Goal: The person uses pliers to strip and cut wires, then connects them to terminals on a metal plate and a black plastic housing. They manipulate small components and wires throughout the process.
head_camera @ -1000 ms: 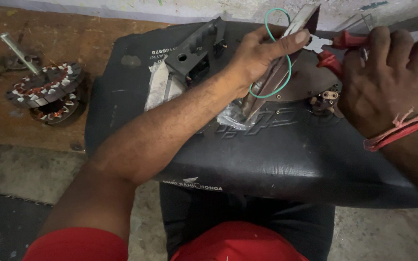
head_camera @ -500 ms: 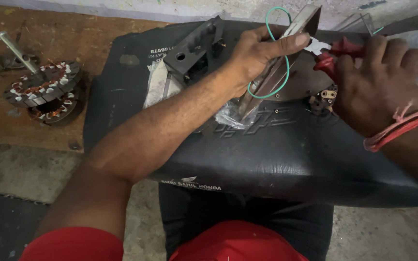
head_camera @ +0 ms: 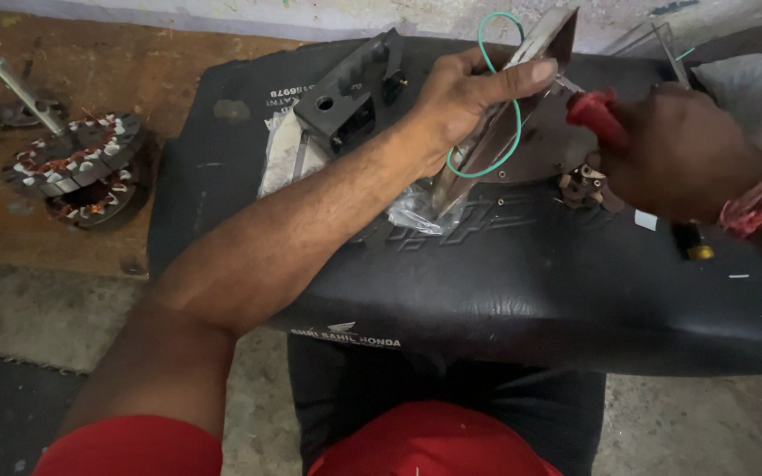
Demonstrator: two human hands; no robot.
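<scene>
Left hand (head_camera: pixel 465 97) grip pinched on shiny metal plate (head_camera: pixel 496 123), held tilted over black seat (head_camera: pixel 504 291). Green wire (head_camera: pixel 517 132) loops around plate. Right hand (head_camera: pixel 681 154) grip closed around red-handled pliers (head_camera: pixel 594 113), tip touching plate. Dark bracket (head_camera: pixel 350 88) beside left wrist. Copper-wound stator (head_camera: pixel 77 159) well apart on tabletop (head_camera: pixel 90 53).

The black seat (head_camera: pixel 522 291) looks like smooth vinyl with a dull sheen. At its twelve o'clock edge lies a bright, glossy metal strip (head_camera: pixel 504 106), looped by a thin green plastic-coated wire (head_camera: pixel 515 132). The pliers (head_camera: pixel 597 115) show glossy red plastic grips. At ten o'clock sits a matt dark-grey bracket (head_camera: pixel 350 92), with crinkled clear plastic wrap (head_camera: pixel 416 211) nearby. At nine o'clock, the wooden tabletop (head_camera: pixel 90 62) looks rough and worn, carrying a copper-wound metal stator (head_camera: pixel 77 163).
</scene>
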